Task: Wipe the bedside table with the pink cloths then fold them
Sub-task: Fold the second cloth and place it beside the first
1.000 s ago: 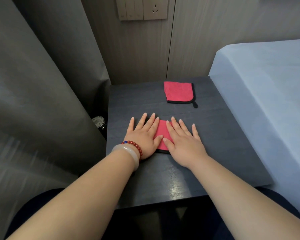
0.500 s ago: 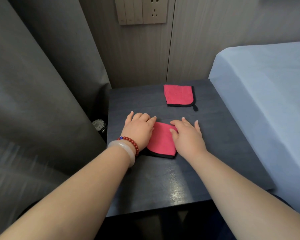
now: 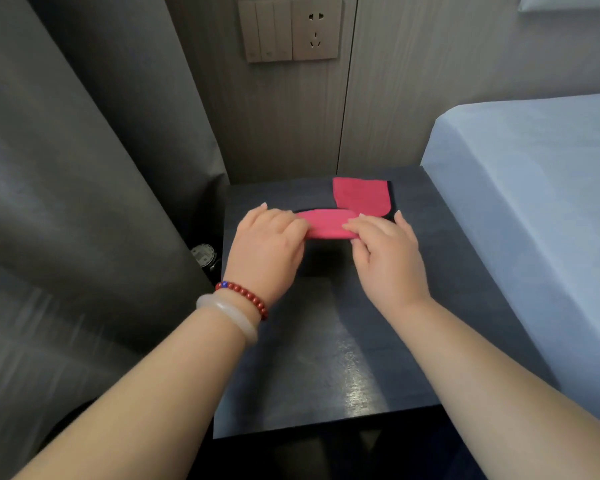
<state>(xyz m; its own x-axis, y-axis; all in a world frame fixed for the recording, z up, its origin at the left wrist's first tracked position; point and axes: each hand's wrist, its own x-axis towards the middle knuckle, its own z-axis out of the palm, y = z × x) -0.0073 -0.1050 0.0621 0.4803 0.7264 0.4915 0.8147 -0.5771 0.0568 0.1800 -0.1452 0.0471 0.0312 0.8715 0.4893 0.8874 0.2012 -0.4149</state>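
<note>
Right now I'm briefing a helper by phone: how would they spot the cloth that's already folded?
Find the dark bedside table between the grey curtain and the bed. The folded cloth lies flat at its far edge by the wall, untouched, unlike the pink cloth held up in both hands.

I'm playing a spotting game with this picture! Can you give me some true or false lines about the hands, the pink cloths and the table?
1. Both hands hold one pink cloth. True: the left hand and right hand grip the near cloth at its ends.
2. The far cloth lies on the bed. False: it lies on the table, near the wall.
3. Two bracelets are on the right wrist. False: the bead bracelet and pale bangle are on the left wrist.
4. The bed is to the right of the table. True.
5. A plug sits in the wall socket. False: nothing is plugged in.
</note>
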